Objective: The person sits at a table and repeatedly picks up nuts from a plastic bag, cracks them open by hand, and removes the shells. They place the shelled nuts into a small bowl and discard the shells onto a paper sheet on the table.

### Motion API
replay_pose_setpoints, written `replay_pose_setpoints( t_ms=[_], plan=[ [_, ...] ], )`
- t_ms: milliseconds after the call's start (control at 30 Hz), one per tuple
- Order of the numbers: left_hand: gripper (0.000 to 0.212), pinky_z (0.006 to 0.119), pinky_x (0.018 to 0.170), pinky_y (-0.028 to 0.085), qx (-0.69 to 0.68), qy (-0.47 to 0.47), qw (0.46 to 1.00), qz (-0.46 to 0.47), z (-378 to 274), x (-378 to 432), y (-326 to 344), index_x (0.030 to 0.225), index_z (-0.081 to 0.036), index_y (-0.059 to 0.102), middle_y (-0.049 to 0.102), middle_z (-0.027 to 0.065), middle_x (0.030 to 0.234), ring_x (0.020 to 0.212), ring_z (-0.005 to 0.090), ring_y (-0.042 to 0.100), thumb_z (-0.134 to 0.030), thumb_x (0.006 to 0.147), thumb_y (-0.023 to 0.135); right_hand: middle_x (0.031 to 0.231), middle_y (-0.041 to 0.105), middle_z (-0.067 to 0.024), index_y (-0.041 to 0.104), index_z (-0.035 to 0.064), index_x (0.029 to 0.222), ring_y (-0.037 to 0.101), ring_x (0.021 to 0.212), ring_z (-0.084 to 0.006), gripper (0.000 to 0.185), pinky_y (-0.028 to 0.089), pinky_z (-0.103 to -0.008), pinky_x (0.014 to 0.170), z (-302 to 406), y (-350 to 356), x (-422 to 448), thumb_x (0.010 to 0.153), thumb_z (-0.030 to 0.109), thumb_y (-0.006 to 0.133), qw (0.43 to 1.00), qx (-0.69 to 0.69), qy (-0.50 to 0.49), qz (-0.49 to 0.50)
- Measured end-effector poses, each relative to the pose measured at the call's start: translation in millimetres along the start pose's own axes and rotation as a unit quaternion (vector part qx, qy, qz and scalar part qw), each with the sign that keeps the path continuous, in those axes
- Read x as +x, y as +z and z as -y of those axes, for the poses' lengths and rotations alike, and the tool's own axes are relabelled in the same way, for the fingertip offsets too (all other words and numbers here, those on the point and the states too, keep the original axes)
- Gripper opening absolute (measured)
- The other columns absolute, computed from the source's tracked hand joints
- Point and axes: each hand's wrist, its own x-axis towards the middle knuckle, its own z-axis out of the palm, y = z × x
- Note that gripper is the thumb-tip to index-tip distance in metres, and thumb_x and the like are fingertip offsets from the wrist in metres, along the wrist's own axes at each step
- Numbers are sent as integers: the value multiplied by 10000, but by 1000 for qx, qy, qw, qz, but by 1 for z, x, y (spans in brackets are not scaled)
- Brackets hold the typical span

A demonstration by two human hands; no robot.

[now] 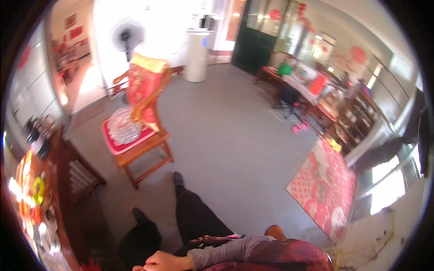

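Note:
My right hand (168,261) lies at the bottom edge, in front of my body, at the end of a grey and dark red sleeve (234,252). Its fingers look bent, and the frame's edge cuts them off, so whether they hold anything is hidden. My left hand cannot be made out. Below the hand's level in the room, my legs in black trousers (200,213) stretch over the grey floor. Ahead stands a wooden armchair (145,149) with a red and gold back cover. A clear, ribbed plastic-looking item (123,127) rests on its red seat cushion.
At left is a wooden table (61,203) with blurred items, including a yellow-green one (39,189). A standing fan (127,35) and a white cylindrical appliance (196,56) stand at the back. On the right are a pink patterned mat (322,189), pink dumbbells (299,127) and a loaded wooden shelf (356,118).

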Motion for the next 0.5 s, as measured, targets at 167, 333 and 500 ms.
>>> replay_pose_setpoints(
  t_ms=[167,333,500],
  plan=[
    [82,209,414,301,-42,71,987,-136,2,-3,-15,846,-28,531,466,29,570,460,102,408,-43,805,462,813,652,-50,640,-17,942,566,739,-89,243,459,-265,666,-3,-5,2,877,195,540,994,3,87,67],
    [203,226,500,378,-37,10,992,-120,-15,-21,-22,1075,-25,479,565,73,708,556,126,484,-80,881,468,610,501,18,587,7,744,439,578,-50,232,346,-219,522,33,0,0,890,165,499,989,-3,126,79],
    [119,207,528,434,19,167,967,-193,-55,-35,-60,953,-41,485,617,87,767,594,121,565,-150,904,481,536,397,48,459,33,592,329,507,-30,338,250,-212,463,35,-2,1,899,166,504,979,79,176,60]
  ],
)
